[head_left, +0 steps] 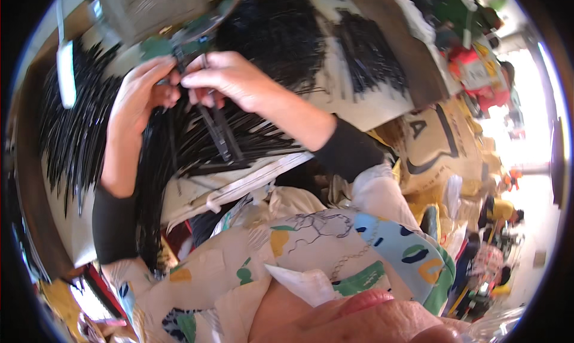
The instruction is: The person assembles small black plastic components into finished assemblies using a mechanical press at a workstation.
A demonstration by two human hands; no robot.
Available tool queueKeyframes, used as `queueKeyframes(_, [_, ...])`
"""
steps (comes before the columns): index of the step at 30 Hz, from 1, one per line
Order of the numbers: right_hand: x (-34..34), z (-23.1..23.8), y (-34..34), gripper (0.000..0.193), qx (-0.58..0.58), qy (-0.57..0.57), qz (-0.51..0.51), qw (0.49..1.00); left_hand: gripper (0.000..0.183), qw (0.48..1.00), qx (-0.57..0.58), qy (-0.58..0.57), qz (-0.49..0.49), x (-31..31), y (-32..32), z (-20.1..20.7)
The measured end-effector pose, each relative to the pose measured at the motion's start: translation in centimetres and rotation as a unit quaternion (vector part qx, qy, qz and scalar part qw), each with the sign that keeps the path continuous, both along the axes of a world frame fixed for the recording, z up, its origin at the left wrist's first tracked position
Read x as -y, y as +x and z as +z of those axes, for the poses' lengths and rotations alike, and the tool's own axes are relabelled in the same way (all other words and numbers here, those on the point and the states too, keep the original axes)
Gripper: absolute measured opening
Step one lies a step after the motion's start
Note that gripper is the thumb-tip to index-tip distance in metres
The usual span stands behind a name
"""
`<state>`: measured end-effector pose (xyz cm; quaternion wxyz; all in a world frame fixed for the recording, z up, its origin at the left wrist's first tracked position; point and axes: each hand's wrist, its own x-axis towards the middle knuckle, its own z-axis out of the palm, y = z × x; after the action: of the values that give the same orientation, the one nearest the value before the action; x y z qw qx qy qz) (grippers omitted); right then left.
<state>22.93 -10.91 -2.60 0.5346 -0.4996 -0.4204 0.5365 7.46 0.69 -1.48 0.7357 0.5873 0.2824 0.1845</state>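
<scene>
My right hand [233,83] is closed, its fingers and thumb pinching a few thin black strips [220,136] whose lower ends slant down toward the table's near edge. Beside it, my left hand [134,92] has its fingers curled in, thumb and forefinger together at a dark upper end. What exactly those left fingers grip is hidden. Under both hands lies a loose heap of similar long black strips [257,136]. The fingertips of the two hands almost meet.
More black strips lie in a pile [72,122] at the left, a large dark mass [272,35] at the far middle and a bundle [368,53] to its right. A grey machine [149,11] stands ahead. Printed sacks [442,142] are at the right; people work beyond.
</scene>
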Motion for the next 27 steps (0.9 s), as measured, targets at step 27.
queueKeyframes(27, [-0.5,1.0,-1.0,0.017,0.051,-0.002,-0.014,0.999,0.028,0.985,0.018,0.167,0.025,0.7,0.4,-0.6])
